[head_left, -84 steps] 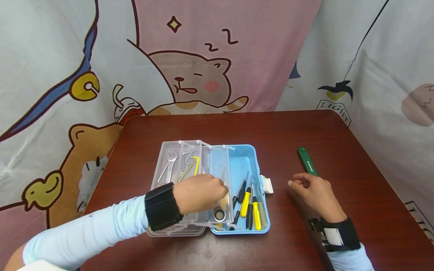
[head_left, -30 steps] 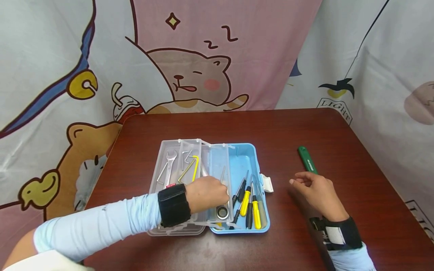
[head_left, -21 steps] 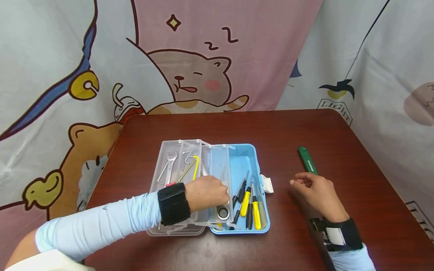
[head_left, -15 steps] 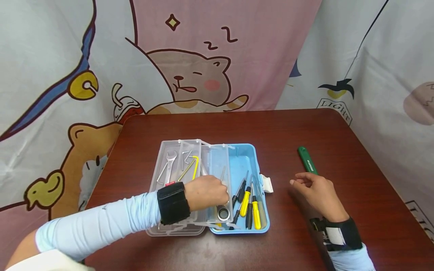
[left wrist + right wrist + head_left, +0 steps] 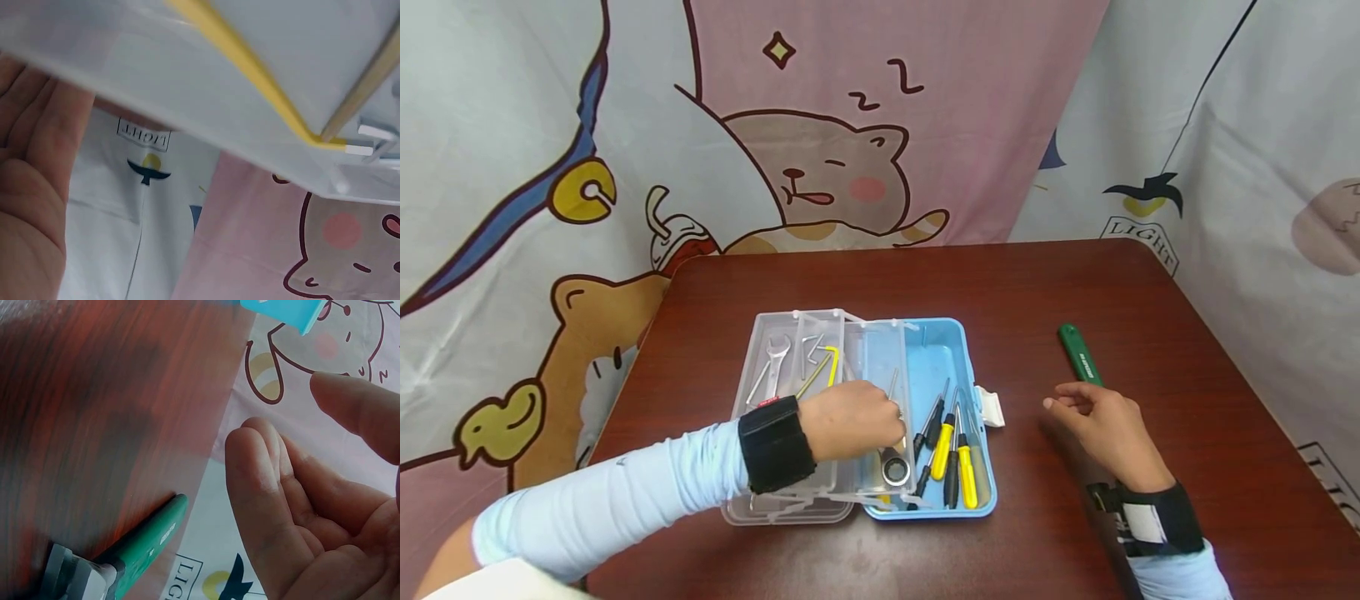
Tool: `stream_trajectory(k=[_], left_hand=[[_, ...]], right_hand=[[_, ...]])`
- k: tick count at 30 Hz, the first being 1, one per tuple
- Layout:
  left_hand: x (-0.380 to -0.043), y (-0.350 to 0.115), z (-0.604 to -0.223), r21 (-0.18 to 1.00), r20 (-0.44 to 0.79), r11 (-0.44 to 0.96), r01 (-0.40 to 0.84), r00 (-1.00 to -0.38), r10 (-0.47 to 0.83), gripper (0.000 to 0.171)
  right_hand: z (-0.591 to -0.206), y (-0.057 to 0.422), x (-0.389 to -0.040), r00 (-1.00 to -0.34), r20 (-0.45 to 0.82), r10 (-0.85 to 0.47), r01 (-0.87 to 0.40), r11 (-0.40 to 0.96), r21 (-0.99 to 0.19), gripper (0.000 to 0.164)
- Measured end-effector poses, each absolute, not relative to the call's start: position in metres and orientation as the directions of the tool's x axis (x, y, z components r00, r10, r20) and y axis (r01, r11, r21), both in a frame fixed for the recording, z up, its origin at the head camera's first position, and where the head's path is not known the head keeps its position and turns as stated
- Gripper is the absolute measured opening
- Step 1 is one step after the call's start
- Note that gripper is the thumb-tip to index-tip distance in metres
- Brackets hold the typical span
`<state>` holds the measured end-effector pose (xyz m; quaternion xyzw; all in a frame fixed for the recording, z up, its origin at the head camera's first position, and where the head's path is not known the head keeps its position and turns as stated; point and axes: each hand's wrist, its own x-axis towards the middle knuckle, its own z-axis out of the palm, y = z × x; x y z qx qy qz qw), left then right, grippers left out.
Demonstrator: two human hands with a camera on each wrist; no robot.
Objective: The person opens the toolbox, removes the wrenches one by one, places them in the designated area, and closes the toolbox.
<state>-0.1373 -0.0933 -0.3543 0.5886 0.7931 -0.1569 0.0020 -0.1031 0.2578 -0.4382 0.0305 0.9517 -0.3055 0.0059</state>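
Note:
My left hand (image 5: 853,419) is bent down, knuckles up, over the right side of the clear lift-out tray (image 5: 887,333). From under its fingers pokes the ring end of a metal wrench (image 5: 896,472); the fingertips are hidden. In the left wrist view the palm (image 5: 34,181) shows beside the tray wall. My right hand (image 5: 1108,429) hangs over the table with loosely bent fingers and holds nothing. Beside it lies a green-handled tool (image 5: 1078,354), whose grey metal head (image 5: 78,578) shows in the right wrist view.
The blue toolbox (image 5: 940,333) holds several screwdrivers (image 5: 966,475) with yellow or black handles. In the clear tray at left lie an open-ended wrench (image 5: 777,358), a yellow hex key (image 5: 832,367) and other hex keys. A white latch (image 5: 991,408) sticks out right of the box.
Over the frames the left hand shifts slightly about the tray, and the wrench's ring end has moved a little to the right. The right hand stays nearly still.

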Motion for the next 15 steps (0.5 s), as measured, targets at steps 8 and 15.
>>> stream_trajectory(k=[8,15], left_hand=[[-0.138,-0.093,-0.333,-0.068,-0.148,0.301,0.951,-0.308,0.94,0.011],[-0.14,-0.099,-0.326,0.0,-0.002,0.278,0.961,-0.278,0.961,0.014]], right_hand=[[-0.439,0.257,-0.104,-0.998,-0.035,0.056,0.066,0.812,-0.58,0.05],[-0.438,0.257,-0.102,-0.998,-0.029,0.061,0.066,0.81,-0.583,0.048]])
